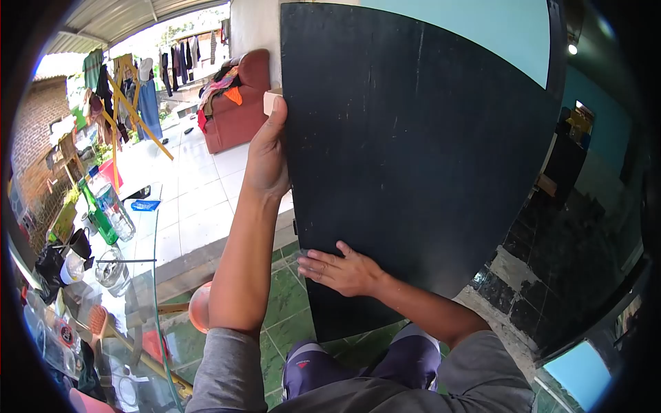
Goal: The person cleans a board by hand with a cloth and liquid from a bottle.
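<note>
A large black panel [413,151] stands upright in front of me, its left edge near the tiled porch. My left hand [270,155] is at the upper part of that edge, thumb pointing up; its other fingers are hidden. A small pale block [273,101] shows at the thumb tip, against the panel's edge. Lower down, my right hand [344,270] lies flat on the panel's face near the left edge, with its fingers stretched toward the left and the thumb raised.
A glass table [148,303] at the left bears a green bottle [98,212], a clear bottle [116,206] and a brush [98,322]. Beyond are a red armchair [237,113] and a yellow rack [131,103] with clothes. A raised porch edge [200,265] crosses behind the table.
</note>
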`<action>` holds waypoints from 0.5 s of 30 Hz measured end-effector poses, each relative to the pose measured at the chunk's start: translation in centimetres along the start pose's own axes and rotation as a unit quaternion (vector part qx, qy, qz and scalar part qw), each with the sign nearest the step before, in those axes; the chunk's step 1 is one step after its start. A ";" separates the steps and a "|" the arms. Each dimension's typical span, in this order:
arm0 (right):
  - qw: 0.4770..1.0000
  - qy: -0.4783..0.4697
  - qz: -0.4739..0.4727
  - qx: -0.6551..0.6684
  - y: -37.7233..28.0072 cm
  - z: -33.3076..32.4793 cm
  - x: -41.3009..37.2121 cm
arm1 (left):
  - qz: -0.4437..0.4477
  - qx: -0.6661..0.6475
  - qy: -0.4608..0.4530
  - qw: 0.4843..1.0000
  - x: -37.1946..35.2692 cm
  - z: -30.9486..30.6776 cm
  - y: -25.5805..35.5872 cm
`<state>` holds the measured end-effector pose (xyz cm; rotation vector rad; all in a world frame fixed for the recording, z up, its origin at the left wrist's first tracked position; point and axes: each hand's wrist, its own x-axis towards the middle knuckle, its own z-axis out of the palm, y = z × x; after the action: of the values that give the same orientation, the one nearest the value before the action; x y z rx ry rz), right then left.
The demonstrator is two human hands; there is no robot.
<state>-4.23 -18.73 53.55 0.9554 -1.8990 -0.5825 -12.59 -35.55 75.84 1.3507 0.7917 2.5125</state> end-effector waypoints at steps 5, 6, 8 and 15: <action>0.987 0.115 0.110 -0.021 16.7 -11.8 15.3 | -0.069 -0.241 -0.104 0.963 0.7 -1.2 0.3; 0.974 0.179 0.126 -0.060 20.6 -13.8 18.5 | -0.075 -0.255 -0.126 0.956 0.5 -1.0 0.3; 0.948 0.267 0.157 -0.066 23.6 -15.1 21.4 | -0.089 -0.276 -0.146 0.946 0.2 -0.8 0.3; 0.983 0.049 0.161 0.074 6.0 -5.2 9.0 | -0.067 -0.358 -0.209 0.907 0.1 -0.4 0.5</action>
<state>-4.65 -22.52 64.93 0.7323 -1.9734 -0.2017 -12.93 -36.10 76.00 1.3910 -0.1280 1.9642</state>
